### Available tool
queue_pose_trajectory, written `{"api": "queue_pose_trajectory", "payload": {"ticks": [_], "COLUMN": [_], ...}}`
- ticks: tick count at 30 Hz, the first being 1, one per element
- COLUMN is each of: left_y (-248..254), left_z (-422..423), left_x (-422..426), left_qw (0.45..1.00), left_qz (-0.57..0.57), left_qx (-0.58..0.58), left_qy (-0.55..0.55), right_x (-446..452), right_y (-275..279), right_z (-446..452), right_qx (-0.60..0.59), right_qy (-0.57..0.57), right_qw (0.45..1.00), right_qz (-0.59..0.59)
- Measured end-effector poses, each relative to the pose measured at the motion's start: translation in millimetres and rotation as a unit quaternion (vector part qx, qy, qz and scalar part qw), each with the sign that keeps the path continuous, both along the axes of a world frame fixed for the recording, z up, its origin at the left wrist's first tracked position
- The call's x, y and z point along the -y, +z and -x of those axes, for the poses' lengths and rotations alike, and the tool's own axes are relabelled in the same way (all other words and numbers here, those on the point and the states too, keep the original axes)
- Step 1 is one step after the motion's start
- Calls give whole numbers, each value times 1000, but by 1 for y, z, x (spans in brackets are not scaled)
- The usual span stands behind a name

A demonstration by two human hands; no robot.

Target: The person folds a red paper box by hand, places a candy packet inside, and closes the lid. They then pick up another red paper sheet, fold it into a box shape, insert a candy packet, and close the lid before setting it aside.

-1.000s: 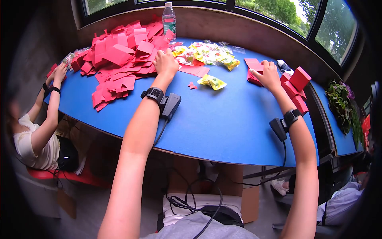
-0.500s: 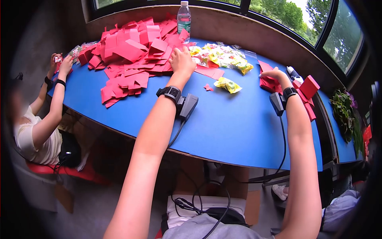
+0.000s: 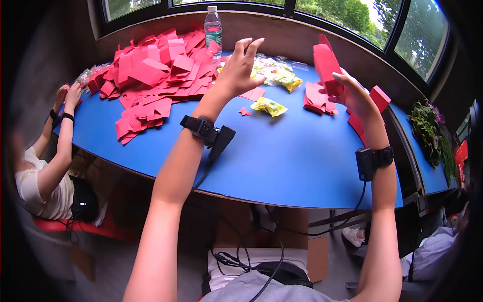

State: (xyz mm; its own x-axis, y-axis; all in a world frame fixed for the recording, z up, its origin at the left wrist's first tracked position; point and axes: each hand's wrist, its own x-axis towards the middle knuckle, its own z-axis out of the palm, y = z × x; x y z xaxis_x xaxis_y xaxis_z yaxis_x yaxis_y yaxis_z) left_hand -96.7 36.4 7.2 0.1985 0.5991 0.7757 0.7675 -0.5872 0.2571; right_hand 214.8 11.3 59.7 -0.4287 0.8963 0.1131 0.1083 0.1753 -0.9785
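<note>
My right hand (image 3: 358,96) grips a folded red paper box (image 3: 327,65) between thumb and fingers, lifted off the table at the right. Just below it lies a small stack of flat red paper pieces (image 3: 318,100). My left hand (image 3: 240,69) is raised above the table with fingers curved apart and nothing in them. Behind that hand are yellow and clear wrapped packets (image 3: 282,75). A single yellow packet (image 3: 269,106) and a small red paper scrap (image 3: 244,111) lie between my hands.
A large heap of red folded paper (image 3: 151,75) covers the back left of the blue table (image 3: 261,161). A water bottle (image 3: 213,32) stands behind it. More red boxes (image 3: 380,98) sit beyond my right wrist. Another person's hands (image 3: 70,93) are at the far left.
My right hand has risen from the red stack with a red paper box in it. My left hand has lifted away from the heap, fingers spreading. The view has shifted slightly.
</note>
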Motion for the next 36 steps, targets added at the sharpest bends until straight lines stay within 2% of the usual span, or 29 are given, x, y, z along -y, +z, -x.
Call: {"api": "queue_pose_trajectory", "payload": {"ticks": [2,3,5,7,9,11,12,13,15,16,17,19,20,21,23,24,25,27,29,32,36], "left_y": [21,27,36,39,40,50,53,56,49,40,33,4,-16,-28,-41,-40,-28,-35,-41,-43,-32], "left_z": [-25,-37,-59,-80,-88,-91,-91,-92,-96,-105,-107,-116,-122,-124,-122,-114,-111,-106,-104,-103,-103], "left_x": [28,37,55,60,55,57,58,65,61,61,59,56,52,54,44,35,49,43,38,43,52], "left_qw": [986,981,967,950,944,959,966,960,932,864,814,815,853,866,866,842,794,851,853,855,888], "left_qz": [-95,-94,-113,-124,-119,48,34,90,167,235,313,367,326,294,298,345,394,305,309,302,248], "left_qx": [-55,-93,-194,-239,-242,-212,-124,-15,140,281,319,333,297,275,252,221,249,168,156,168,154], "left_qy": [-125,-141,-120,-158,-190,-180,-224,-265,-289,-345,-372,-300,-279,-297,-313,-351,-390,-394,-391,-386,-356], "right_x": [29,38,39,41,45,46,44,44,52,47,43,56,46,44,33,24,24,25,30,36,40], "right_y": [-2,-3,-12,-22,-21,-15,-12,-7,-5,-12,-13,-26,-44,-50,-62,-69,-70,-74,-79,-80,-79], "right_z": [10,15,14,20,20,15,7,0,-1,-5,-8,7,10,7,3,-3,-5,-8,-5,1,3], "right_qx": [-56,-72,-22,-64,-76,-88,-100,-113,-145,-111,-19,115,124,175,38,75,79,53,32,22,30], "right_qy": [39,39,94,137,123,120,146,151,80,61,58,-23,10,14,43,-4,-4,30,14,-8,-16], "right_qw": [996,995,992,987,988,987,983,981,986,992,998,986,954,947,979,960,960,964,977,972,967], "right_qz": [49,65,82,62,53,52,49,45,35,11,-5,-119,-273,-270,-196,-271,-267,-260,-210,-232,-252]}}
